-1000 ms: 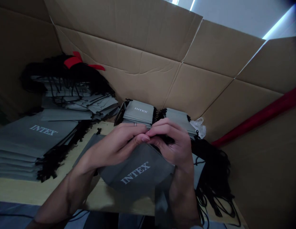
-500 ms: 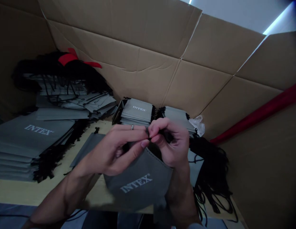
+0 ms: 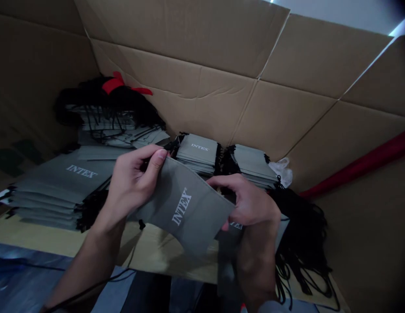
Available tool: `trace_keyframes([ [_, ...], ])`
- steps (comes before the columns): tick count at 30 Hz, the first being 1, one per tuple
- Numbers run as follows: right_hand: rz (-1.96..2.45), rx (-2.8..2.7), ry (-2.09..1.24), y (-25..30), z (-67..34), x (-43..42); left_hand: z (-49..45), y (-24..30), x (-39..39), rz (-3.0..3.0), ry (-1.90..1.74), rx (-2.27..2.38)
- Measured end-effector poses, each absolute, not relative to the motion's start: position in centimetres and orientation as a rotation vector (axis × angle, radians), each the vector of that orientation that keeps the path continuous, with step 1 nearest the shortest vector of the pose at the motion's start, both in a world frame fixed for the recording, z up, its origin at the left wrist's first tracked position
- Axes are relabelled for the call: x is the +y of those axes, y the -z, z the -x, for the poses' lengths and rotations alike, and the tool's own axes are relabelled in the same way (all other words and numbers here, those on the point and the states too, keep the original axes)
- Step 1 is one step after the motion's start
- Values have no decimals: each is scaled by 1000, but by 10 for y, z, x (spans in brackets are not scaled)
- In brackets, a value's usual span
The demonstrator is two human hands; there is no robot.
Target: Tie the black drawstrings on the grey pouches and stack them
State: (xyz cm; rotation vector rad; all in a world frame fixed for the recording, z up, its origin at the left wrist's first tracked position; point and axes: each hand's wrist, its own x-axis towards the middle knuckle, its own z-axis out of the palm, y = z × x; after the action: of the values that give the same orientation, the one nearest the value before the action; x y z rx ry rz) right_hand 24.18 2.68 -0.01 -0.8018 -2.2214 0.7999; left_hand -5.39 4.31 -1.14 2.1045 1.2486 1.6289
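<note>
A grey drawstring pouch (image 3: 195,208) with white INTEX print is stretched between my two hands above the table's front part. My left hand (image 3: 133,178) pinches its upper left corner between thumb and fingers, where a bit of black cord shows. The right corner is gripped by my right hand (image 3: 254,206), whose fingers curl over the top edge and are partly hidden. Beneath the right hand, part of another printed grey pouch (image 3: 235,225) shows. A black cord (image 3: 132,256) hangs below my left wrist.
Grey pouches are piled at the left (image 3: 52,182), with a black cord bundle (image 3: 81,93) tied in red behind. Two smaller pouch stacks stand at the back, one in the middle (image 3: 197,152), one further right (image 3: 251,161). Black cords (image 3: 303,234) hang at right. Cardboard walls (image 3: 176,78) enclose the table.
My hands were together pinching at the pouch's top edge. They have moved apart, the left to the left and up, and the pouch now stretches between them. The camera view has shifted left.
</note>
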Motion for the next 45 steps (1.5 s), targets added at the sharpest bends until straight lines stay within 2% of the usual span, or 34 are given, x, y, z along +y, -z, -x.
trace_keyframes([
  [4, 913, -2251, -842, 10, -227, 30, 70, 33, 41, -1986, -1545, 1440],
  [9, 1230, -2300, -680, 35, -193, 54, 103, 71, 45, -1820, -1424, 1561],
  [14, 1184, -2321, -595, 52, -168, 72, 133, 101, 43, -1795, -1343, 1505],
  [22, 974, -2431, -159, 71, -156, 40, 176, 117, 3, -2116, -1440, 1380],
  [30, 949, -2859, 103, 141, -119, 63, 200, 205, 5, -2331, -1077, 1387],
  [38, 1015, -3050, 96, 178, -103, 60, 206, 227, 12, -2415, -789, 1404],
  [45, 1247, -2978, -41, 163, -116, 32, 209, 222, 11, -2508, -674, 1384],
])
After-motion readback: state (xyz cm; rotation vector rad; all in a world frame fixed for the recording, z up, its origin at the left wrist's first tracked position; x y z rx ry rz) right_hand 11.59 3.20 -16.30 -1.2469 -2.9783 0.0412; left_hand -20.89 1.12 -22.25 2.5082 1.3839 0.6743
